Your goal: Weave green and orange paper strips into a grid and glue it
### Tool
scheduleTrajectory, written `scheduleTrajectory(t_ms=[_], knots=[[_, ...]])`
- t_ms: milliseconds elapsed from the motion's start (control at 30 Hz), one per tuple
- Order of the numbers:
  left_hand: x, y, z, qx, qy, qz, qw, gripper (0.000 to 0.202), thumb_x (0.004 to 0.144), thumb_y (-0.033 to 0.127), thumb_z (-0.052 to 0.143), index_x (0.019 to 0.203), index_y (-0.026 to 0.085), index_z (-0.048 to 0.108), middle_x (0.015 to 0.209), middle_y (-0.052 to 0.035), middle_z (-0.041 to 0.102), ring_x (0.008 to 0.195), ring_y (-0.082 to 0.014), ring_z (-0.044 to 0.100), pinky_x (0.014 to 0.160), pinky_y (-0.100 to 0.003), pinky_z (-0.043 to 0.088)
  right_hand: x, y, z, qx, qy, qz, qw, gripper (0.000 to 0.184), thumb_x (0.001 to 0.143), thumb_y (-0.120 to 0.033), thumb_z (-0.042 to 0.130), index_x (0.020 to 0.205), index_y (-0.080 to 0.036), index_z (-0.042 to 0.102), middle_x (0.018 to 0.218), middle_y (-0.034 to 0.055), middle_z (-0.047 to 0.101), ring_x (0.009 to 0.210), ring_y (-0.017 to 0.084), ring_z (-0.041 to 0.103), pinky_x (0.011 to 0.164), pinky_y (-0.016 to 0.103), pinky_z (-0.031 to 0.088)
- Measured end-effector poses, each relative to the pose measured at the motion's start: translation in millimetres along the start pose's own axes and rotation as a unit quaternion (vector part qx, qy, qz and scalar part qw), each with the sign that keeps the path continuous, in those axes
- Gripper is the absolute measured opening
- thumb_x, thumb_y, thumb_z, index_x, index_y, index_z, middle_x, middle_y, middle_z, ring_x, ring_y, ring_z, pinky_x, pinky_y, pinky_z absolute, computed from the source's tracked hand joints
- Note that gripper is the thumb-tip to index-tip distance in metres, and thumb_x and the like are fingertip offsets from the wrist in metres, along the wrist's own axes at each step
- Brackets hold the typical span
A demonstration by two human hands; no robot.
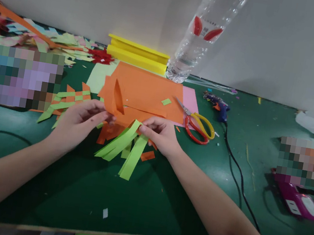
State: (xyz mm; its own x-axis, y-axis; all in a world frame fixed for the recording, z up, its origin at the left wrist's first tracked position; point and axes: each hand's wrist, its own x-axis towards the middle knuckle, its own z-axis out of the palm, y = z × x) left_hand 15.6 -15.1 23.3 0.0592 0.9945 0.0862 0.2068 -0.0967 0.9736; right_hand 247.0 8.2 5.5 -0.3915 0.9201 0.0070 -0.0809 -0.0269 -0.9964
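Centrally, the left hand [79, 122] clasps a folded orange paper piece [115, 99], the right hand [161, 134] pinches lime-green paper strips [124, 144]; scissors [199, 126] lie nearby on the green worktop [130, 205].

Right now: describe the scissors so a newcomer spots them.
On the green table, find the clear plastic bottle by the wall. Below it, on the pink sheet's edge, lie the scissors: the only tool with red-and-yellow loop handles, unlike the blue glue gun beside them.
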Motion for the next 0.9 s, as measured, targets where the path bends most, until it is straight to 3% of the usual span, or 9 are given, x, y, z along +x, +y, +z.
scheduleTrajectory(t_ms=[167,333,500,633,900], knots=[[1,-10,0.5,-0.031,0.039,-0.061,0.997,0.025,0.083,0.042,0.063,0.087,0.018,0.070,0.100,-0.0061,0.074,0.094,-0.0218,0.068,0.091,-0.036,0.052,0,1,-1,0.005,0.006,0.007,1.000,0.033,0.067,-0.046,0.080,0.072,-0.015,0.069,0.050,-0.0046,0.061,0.034,0.003,0.047,0.034,0.015,0.036],[1,-9,-0.3,-0.021,0.000,-0.098,0.995,0.041,0.087,0.054,0.057,0.095,0.015,0.069,0.102,-0.0103,0.074,0.102,-0.0258,0.066,0.090,-0.037,0.052,0,1,-1,0.003,0.000,0.005,1.000,0.032,0.067,-0.045,0.080,0.072,-0.016,0.069,0.049,-0.0049,0.060,0.035,0.003,0.048,0.035,0.015,0.037],[3,-3,0.2,0.044,-0.076,-0.036,0.996,0.031,0.082,0.049,0.063,0.090,0.019,0.067,0.089,-0.0034,0.072,0.086,-0.0211,0.066,0.075,-0.031,0.054,0,0,0,0.004,0.001,0.008,1.000,0.032,0.067,-0.045,0.080,0.072,-0.016,0.069,0.049,-0.0050,0.060,0.036,0.004,0.048,0.035,0.015,0.037],[4,1,1.3,0.058,-0.088,-0.012,0.994,0.024,0.081,0.044,0.065,0.078,0.020,0.063,0.075,0.0012,0.065,0.071,-0.0164,0.061,0.065,-0.026,0.050,0,-1,0,0.006,0.001,0.011,1.000,0.031,0.067,-0.044,0.081,0.072,-0.015,0.068,0.050,-0.0050,0.060,0.036,0.003,0.048,0.035,0.015,0.037],[2,7,-0.1,0.093,-0.005,-0.047,0.994,0.021,0.093,0.038,0.051,0.089,0.018,0.057,0.078,0.0025,0.058,0.072,-0.0127,0.055,0.067,-0.023,0.042,3,-5,-10,0.044,-0.093,0.042,0.994,0.028,0.066,-0.039,0.082,0.069,-0.015,0.067,0.055,-0.0048,0.063,0.036,0.001,0.043,0.033,0.013,0.035]])
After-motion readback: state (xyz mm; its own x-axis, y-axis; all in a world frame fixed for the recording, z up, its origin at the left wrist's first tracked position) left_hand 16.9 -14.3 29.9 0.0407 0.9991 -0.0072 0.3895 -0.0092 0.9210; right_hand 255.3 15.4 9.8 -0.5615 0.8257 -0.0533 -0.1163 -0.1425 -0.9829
